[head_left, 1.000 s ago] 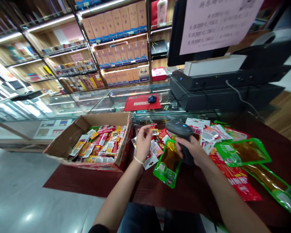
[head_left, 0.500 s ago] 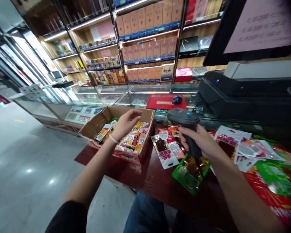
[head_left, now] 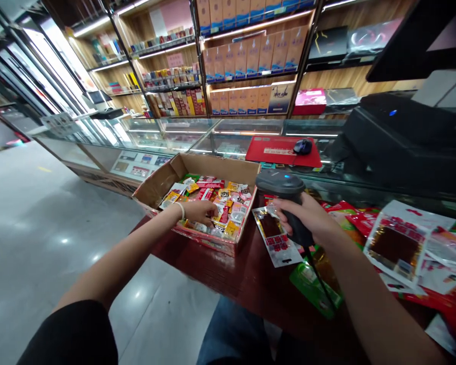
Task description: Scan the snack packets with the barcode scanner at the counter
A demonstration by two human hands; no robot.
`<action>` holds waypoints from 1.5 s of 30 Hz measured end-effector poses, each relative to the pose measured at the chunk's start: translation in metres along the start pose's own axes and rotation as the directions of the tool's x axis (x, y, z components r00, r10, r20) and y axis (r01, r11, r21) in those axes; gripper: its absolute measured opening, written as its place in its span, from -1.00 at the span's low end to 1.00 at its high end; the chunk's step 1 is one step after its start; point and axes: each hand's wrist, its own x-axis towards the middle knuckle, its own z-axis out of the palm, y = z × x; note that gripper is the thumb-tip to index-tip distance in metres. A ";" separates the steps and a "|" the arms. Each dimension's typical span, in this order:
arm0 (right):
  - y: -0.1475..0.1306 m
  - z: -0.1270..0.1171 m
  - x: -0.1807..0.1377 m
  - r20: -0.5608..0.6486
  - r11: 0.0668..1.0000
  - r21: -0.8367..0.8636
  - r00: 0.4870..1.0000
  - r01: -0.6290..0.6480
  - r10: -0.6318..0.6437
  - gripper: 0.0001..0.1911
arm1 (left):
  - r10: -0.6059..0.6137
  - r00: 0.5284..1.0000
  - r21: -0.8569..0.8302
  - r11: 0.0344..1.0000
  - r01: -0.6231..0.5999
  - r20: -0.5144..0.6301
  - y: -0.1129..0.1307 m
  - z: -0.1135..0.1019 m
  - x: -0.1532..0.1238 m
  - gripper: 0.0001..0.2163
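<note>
A black barcode scanner (head_left: 283,185) is in my right hand (head_left: 307,213), whose fingers wrap round its handle; a small blue light glows on its top. My left hand (head_left: 199,212), with a pale band at the wrist, reaches down into an open cardboard box (head_left: 213,163). Its fingers are bent and apart, over or touching the small snack packets (head_left: 224,208) inside, and I see nothing held. Below the scanner lie a white and brown snack packet (head_left: 275,235) and a green packet (head_left: 311,284), partly covered by the scanner's cable.
More snack packets (head_left: 399,243) are piled at the right of the dark red tabletop (head_left: 213,271). Behind stands a glass display counter (head_left: 167,137) with a red mat (head_left: 277,147) and a mouse (head_left: 303,146). A black machine (head_left: 406,132) stands at the right; stocked shelves line the back.
My left hand has lowered from above the box to the packets inside. My right hand still holds the scanner, which sits slightly further left. The view has shifted, showing more of the right-hand packets.
</note>
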 end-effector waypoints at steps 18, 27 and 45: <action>-0.004 -0.008 -0.003 -0.023 0.998 0.022 0.998 0.053 -0.052 -0.61 | -0.093 0.967 0.080 0.990 0.114 -0.236 -0.008 -0.007 0.005 -0.74; -0.012 -0.015 -0.019 -0.017 0.983 0.139 0.993 0.122 -0.121 -0.67 | -0.214 0.813 -0.054 0.974 0.221 -0.541 -0.008 -0.020 0.006 -0.75; -0.028 -0.038 -0.047 -0.076 0.959 0.178 0.975 0.220 -0.210 -0.69 | -0.256 0.483 -0.070 0.927 0.369 -0.837 0.043 -0.056 0.002 -0.79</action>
